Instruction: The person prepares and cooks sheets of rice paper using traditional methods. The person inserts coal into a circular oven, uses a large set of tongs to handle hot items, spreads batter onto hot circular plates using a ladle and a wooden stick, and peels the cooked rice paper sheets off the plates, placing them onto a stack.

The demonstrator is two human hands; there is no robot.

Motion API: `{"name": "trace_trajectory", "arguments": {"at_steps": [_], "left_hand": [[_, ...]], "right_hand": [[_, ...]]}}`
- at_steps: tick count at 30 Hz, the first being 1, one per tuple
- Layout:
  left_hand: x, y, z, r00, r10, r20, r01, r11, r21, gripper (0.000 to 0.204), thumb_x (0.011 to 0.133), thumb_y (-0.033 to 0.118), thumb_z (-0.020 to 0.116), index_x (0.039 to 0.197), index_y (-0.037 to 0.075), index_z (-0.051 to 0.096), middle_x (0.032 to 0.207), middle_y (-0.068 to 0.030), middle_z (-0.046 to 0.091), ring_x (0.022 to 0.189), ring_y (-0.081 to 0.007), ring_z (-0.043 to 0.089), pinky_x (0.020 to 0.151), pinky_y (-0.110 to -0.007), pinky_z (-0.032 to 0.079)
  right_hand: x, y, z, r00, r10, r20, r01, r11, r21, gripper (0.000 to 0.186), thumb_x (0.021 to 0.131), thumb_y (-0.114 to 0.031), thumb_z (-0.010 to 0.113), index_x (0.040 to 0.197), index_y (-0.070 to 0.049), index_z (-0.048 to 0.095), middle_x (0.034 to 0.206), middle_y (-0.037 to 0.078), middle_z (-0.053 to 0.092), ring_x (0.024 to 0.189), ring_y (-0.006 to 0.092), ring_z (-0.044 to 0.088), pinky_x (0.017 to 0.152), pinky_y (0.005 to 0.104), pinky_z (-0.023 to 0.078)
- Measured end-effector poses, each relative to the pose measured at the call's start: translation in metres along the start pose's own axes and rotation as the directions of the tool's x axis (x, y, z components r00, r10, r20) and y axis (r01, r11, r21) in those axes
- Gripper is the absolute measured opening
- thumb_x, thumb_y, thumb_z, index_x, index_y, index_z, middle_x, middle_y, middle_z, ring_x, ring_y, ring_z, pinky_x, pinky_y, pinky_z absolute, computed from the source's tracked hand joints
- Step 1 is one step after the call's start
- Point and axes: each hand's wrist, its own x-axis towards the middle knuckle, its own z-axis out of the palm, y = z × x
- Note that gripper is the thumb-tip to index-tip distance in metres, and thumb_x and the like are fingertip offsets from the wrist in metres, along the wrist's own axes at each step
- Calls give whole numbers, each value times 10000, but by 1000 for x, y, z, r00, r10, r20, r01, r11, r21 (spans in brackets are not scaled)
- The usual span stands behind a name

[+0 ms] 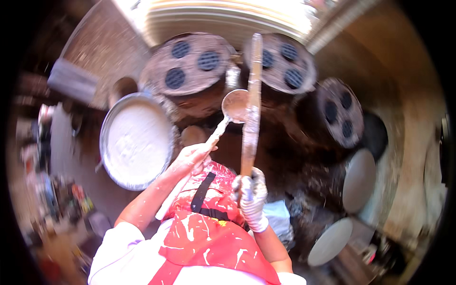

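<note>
Your apron (206, 242): red, white splashes.
Your left hand (191, 159): bare, forearm angled inward, fingers wrapped round ladle (218, 133) handle.
Your right hand (251, 194): pale glove, clamped on lower end of stick (252, 109).
Ladle: ahead of you, round bowl partly behind stick, handle white-smeared.
Stick: long, wooden, worn, pointing away.
Tub (137, 140): left of ladle, round, holding white mixture.
Drum tops (187, 66): beyond, brownish, dark gridded holes.

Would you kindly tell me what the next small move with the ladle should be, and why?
I would probably ease the ladle leftward, clear of the stick: in this view the stick crosses the right edge of its bowl, though contact can't be judged. The left hand grips the ladle, the gloved right hand the stick.
</note>
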Motion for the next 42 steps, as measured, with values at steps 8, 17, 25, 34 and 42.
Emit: {"name": "trace_trajectory", "arguments": {"at_steps": [8, 17, 25, 34, 42], "left_hand": [[-120, -90, -179, 806, 39, -590, -70, 997, -29, 274, 912, 252, 468, 999, 8, 556, 626, -9, 495, 408, -67, 441, 374, -195, 362], [27, -233, -296, 455, -37, -890, 234, 969, 80, 363, 853, 270, 492, 621, -7, 528, 452, -114, 495, 378, -212, 529, 406, -360, 435], [18, -199, -235, 866, -352, -355, -215, 379, -900, 310, 927, 300, 444, 954, -8, 475, 588, 19, 444, 370, -51, 377, 337, -174, 335], [-139, -43, -117, 860, 148, -489, -506, 379, -775, 415, 966, 274, 358, 1203, -66, 373, 603, 30, 391, 341, -14, 360, 302, -150, 323], [-160, -56, -91, 635, 218, -741, -556, 795, -243, 412, 930, 305, 439, 1228, 20, 425, 609, 10, 410, 354, -23, 332, 325, -159, 290]], "right_hand": [[32, 6, 67, 836, 101, 540, 494, 292, -819, 375, 875, -155, 501, 1235, -68, 441, 686, 179, 591, 608, 298, 613, 527, 377, 471], [103, 109, 154, 644, 510, 570, 722, -159, -674, 168, 821, -154, 491, 854, -36, 606, 729, 183, 638, 683, 318, 637, 600, 420, 507], [92, 127, 99, 639, 409, 651, 741, -104, -663, 178, 850, -178, 469, 844, -39, 579, 636, 154, 619, 582, 310, 617, 518, 414, 492], [30, 30, 45, 526, 39, 849, 829, 199, -523, 419, 797, -141, 588, 1199, -83, 483, 589, 114, 564, 482, 296, 556, 447, 388, 430], [5, 12, 26, 568, -141, 811, 706, 589, -393, 502, 814, -20, 546, 1297, -70, 416, 755, 143, 558, 614, 269, 575, 536, 340, 447]]}}
